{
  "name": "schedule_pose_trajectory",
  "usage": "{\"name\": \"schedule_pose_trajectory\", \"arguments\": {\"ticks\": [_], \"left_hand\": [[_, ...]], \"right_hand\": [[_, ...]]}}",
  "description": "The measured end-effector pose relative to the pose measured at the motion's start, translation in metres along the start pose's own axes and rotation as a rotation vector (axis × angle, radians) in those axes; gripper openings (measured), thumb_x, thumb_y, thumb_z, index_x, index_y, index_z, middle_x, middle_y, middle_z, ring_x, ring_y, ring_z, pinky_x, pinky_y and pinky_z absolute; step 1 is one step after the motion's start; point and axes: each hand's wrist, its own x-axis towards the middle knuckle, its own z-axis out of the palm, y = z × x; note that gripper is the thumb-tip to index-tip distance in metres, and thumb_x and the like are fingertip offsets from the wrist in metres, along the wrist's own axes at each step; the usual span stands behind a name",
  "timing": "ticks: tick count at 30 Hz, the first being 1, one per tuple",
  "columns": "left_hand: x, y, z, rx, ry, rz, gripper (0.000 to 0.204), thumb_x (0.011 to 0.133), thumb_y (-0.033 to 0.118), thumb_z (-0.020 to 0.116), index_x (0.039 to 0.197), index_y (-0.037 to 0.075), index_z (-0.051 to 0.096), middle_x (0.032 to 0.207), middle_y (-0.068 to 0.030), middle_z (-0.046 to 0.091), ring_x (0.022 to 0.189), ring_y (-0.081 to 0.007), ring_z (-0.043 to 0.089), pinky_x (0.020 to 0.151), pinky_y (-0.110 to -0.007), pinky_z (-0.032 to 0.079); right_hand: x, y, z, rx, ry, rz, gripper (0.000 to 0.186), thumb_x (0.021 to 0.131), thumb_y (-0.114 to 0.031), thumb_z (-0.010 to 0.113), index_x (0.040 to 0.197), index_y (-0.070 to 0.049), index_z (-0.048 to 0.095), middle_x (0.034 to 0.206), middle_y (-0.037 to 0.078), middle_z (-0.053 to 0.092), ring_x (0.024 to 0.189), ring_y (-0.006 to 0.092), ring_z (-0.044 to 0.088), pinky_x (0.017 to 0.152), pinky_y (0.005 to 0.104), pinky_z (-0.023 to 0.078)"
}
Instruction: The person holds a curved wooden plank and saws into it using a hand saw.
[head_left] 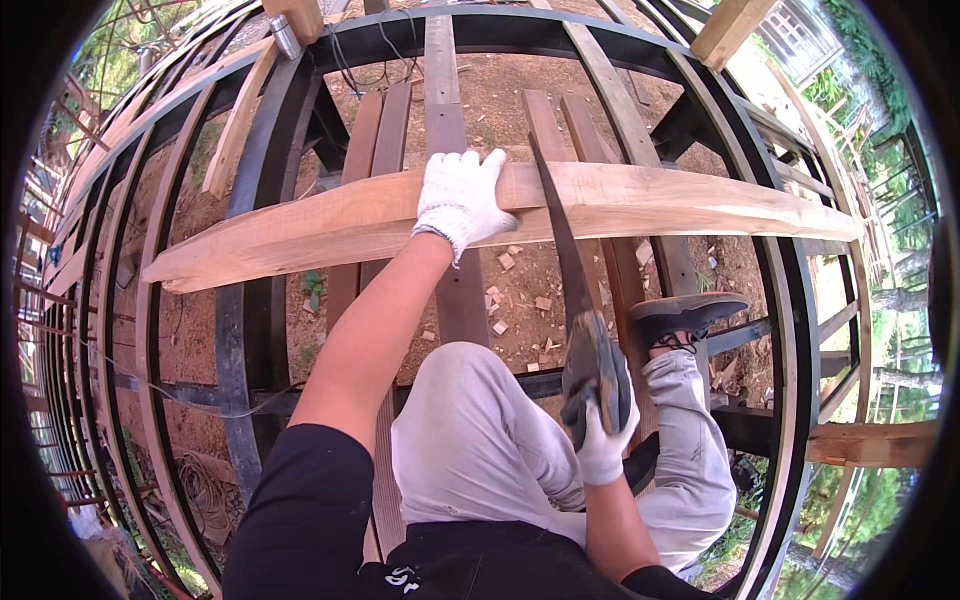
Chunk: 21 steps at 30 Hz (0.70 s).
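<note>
A long pale wooden beam (680, 192) lies crosswise in front of me over the dark joists. My left hand (464, 200), in a white knit glove, grips the beam left of its middle, fingers over the far edge and thumb toward the right. In my right hand (608, 440), also gloved in white, is the dark handle of a handsaw (568, 250). Its blade points away from me and lies across the beam, a little right of my left hand. Whether the teeth have cut into the wood cannot be made out.
Dark metal joists topped with wooden strips (790, 340) run away from me on both sides. Below them is brown soil scattered with wood offcuts (541, 303). My shoe (690, 315) rests right of the saw. A metal flask (285, 37) stands far left, near black cables (345, 60).
</note>
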Motion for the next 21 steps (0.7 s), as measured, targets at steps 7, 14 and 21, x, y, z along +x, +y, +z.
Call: {"name": "schedule_pose_trajectory", "arguments": {"ticks": [7,14,21], "left_hand": [[-0.007,0.007,0.0,-0.063,-0.098,0.033,0.102,0.073,0.069,0.082,0.154,0.015,0.055,0.132,-0.0149,0.065,0.128,-0.0323,0.06,0.112,-0.045,0.042],[0.005,0.011,-0.011,0.005,-0.217,-0.027,0.103,0.074,0.069,0.083,0.157,0.015,0.052,0.14,-0.0146,0.064,0.132,-0.0323,0.06,0.114,-0.045,0.041],[0.012,0.013,-0.005,0.025,-0.233,-0.066,0.1,0.073,0.066,0.086,0.151,0.011,0.056,0.137,-0.0132,0.064,0.129,-0.0301,0.061,0.112,-0.044,0.043]], "right_hand": [[0.078,-0.006,0.048,-0.015,0.008,-0.197,0.063,0.091,0.0,0.066,0.153,0.005,0.055,0.138,0.02,0.071,0.123,0.0211,0.068,0.109,0.0393,0.051],[0.145,-0.049,0.091,0.011,0.001,-0.091,0.06,0.095,0.0,0.07,0.153,-0.002,0.055,0.094,0.004,0.072,0.07,0.0089,0.064,0.064,0.0286,0.057],[-0.043,-0.048,-0.009,-0.158,-0.065,-0.08,0.074,0.085,-0.007,0.064,0.154,0.013,0.047,0.141,0.026,0.068,0.125,0.0263,0.07,0.106,0.0383,0.054]]}}
